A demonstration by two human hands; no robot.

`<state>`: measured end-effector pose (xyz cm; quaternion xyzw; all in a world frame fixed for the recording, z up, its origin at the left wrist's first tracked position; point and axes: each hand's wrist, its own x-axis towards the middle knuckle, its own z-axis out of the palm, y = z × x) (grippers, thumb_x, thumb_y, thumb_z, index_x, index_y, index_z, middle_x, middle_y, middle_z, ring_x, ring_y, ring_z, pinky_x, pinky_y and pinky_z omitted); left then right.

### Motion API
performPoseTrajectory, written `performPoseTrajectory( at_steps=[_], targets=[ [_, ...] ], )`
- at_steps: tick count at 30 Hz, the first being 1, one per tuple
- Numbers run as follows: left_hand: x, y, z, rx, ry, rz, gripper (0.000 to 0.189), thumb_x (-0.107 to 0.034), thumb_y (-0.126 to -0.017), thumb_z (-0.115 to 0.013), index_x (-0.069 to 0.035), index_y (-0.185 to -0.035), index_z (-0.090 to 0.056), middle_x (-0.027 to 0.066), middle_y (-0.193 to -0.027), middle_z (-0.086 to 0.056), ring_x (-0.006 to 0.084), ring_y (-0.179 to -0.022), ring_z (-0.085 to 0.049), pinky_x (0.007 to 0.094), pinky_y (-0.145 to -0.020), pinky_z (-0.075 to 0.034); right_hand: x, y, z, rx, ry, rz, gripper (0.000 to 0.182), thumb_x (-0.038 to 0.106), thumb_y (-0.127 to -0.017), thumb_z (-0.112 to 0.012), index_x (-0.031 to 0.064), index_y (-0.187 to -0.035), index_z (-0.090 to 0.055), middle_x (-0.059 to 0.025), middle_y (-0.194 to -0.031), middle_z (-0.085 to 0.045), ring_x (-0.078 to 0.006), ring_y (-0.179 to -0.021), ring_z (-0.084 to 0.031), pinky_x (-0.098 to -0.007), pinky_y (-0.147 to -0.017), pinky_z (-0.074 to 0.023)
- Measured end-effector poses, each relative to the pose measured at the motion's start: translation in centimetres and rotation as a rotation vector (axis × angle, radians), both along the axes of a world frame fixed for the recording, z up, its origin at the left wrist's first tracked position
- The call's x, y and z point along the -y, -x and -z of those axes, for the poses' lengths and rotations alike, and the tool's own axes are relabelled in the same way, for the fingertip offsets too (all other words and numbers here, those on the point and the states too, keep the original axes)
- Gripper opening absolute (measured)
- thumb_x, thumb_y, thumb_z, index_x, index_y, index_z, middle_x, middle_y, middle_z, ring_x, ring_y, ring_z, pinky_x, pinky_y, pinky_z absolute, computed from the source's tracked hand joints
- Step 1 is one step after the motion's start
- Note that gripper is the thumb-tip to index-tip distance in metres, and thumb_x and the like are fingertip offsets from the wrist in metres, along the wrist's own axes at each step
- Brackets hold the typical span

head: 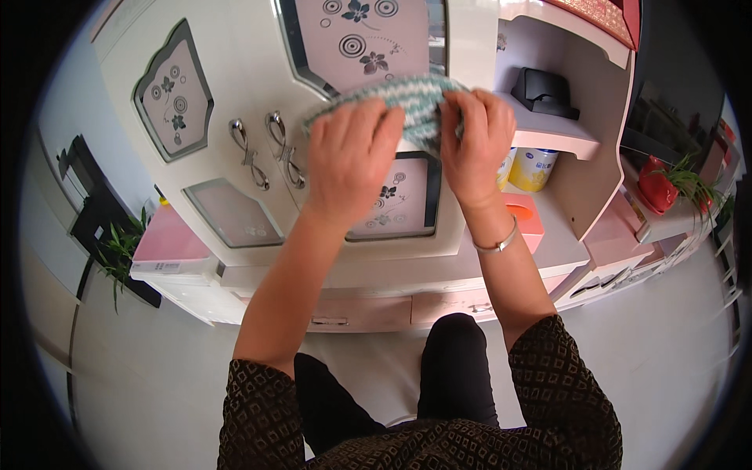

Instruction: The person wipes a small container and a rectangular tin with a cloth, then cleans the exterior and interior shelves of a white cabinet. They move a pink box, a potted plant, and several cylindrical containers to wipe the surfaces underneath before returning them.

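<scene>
A green and white striped cloth (405, 97) is stretched, bunched up, between my two hands in front of a white cabinet (235, 70) with patterned glass panels. My left hand (355, 155) grips its left part from above, fingers curled down. Around its right end my right hand (476, 138) is closed, with the fingertips pinching the fabric; a silver bracelet is on that wrist. The cloth blurs a little at its left edge. Two twisted metal handles (249, 154) are on the cabinet doors, left of my left hand.
To the right, open shelves hold a black stand (544, 94), yellow cans (532, 169) and a pink tissue box (524, 220). A red pot with a plant (658, 185) stands further right. Drawers (361, 313) run below, and another plant (123, 252) is at the left.
</scene>
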<state>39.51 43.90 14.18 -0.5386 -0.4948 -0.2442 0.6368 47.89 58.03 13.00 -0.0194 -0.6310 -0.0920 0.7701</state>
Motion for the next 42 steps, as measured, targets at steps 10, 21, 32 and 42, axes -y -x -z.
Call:
performPoseTrajectory(
  at_steps=[10,21,32,42],
  targets=[
    [-1.2,0.0,4.5,0.11,0.157,0.008,0.03,-0.004,-0.067,-0.059,-0.007,-0.097,-0.06,0.0066,-0.096,-0.054,0.0241,-0.083,-0.052,0.0354,-0.071,-0.039,-1.5,-1.9,5.1,0.269,-0.121,-0.053,0.024,0.006,-0.063,-0.062,0.0103,-0.086,-0.056,-0.0034,-0.083,-0.053,-0.0203,-0.071,-0.051,-0.0316,-0.061,-0.0338],
    [-3.3,-1.3,-2.1,0.093,0.024,-0.006,0.033,-0.004,-0.069,-0.057,-0.007,-0.101,-0.059,0.005,-0.096,-0.055,0.0223,-0.083,-0.053,0.0344,-0.071,-0.041,-2.7,-1.0,-4.5,-0.006,-0.079,-0.088,0.02,0.008,-0.068,-0.067,0.0111,-0.084,-0.056,-0.0031,-0.079,-0.05,-0.0218,-0.069,-0.047,-0.0341,-0.06,-0.0318],
    [-3.7,-4.3,2.7,0.209,0.138,-0.01,0.029,0.0,-0.067,-0.056,-0.003,-0.096,-0.058,0.0084,-0.091,-0.053,0.0253,-0.081,-0.052,0.0333,-0.069,-0.044,-4.0,-4.3,2.5,0.261,-0.061,-0.263,0.027,0.002,-0.068,-0.065,0.0069,-0.091,-0.054,-0.0084,-0.084,-0.052,-0.0266,-0.072,-0.05,-0.0364,-0.062,-0.0414],
    [-3.3,-11.9,13.0,0.515,0.508,0.049,0.024,-0.002,-0.069,-0.055,-0.002,-0.092,-0.059,0.0105,-0.091,-0.053,0.0286,-0.084,-0.053,0.0373,-0.07,-0.043,-4.1,-14.8,12.9,0.775,0.187,-0.34,0.012,0.006,-0.072,-0.061,0.0051,-0.082,-0.055,-0.0095,-0.077,-0.048,-0.0267,-0.074,-0.053,-0.0361,-0.061,-0.0452]
  ],
)
